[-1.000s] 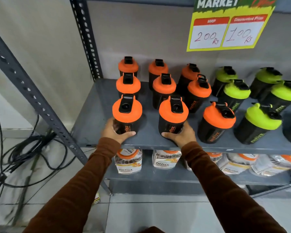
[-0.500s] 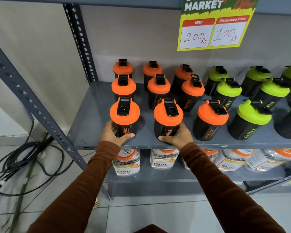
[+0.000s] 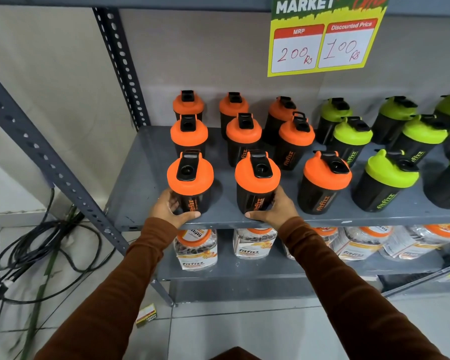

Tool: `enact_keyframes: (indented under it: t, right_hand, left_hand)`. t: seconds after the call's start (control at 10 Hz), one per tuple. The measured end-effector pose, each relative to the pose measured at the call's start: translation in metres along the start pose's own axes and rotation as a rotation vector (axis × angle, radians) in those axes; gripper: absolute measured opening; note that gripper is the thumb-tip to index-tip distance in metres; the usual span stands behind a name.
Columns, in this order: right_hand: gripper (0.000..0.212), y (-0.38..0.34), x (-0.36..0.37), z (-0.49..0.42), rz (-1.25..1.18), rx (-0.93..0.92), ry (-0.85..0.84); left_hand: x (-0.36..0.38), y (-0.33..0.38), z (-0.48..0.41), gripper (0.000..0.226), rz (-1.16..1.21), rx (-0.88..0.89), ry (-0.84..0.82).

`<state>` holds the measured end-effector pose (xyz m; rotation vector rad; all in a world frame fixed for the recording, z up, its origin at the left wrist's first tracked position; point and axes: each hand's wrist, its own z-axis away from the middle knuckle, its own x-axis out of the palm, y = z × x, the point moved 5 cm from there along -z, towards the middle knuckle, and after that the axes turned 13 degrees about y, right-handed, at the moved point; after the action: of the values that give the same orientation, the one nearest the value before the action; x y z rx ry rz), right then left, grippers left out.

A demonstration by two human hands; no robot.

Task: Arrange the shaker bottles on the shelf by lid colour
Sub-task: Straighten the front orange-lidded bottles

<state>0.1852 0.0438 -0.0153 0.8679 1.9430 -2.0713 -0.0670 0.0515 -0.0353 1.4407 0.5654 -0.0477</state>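
Black shaker bottles stand on a grey metal shelf [image 3: 140, 183]. Several with orange lids fill the left half in three rows; several with green lids [image 3: 391, 171] stand to the right. My left hand [image 3: 170, 207] grips the base of the front-left orange-lid bottle [image 3: 190, 175]. My right hand [image 3: 273, 211] grips the base of the orange-lid bottle beside it [image 3: 257, 175]. Both bottles stand upright at the shelf's front edge. A third front-row orange-lid bottle [image 3: 326, 174] stands free to the right.
A slotted upright post [image 3: 120, 63] and a slanted brace [image 3: 37, 141] frame the shelf's left side. Packaged jars [image 3: 196, 249] fill the lower shelf. Black cables [image 3: 37, 245] lie on the floor at left. A yellow price sign [image 3: 322, 45] hangs above.
Both hands keep their grip on the two front bottles. The bottles have stayed in place; the view has shifted slightly.
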Motion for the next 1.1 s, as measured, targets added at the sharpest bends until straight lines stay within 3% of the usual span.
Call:
enact_keyframes:
  t: [1.1]
  right_hand:
    - [0.080,-0.0029,0.0009,0.0021,0.031,-0.018,-0.005]
  left_hand:
    - [-0.0036,0.0071,0.0102,0.073,0.049,-0.006,-0.026]
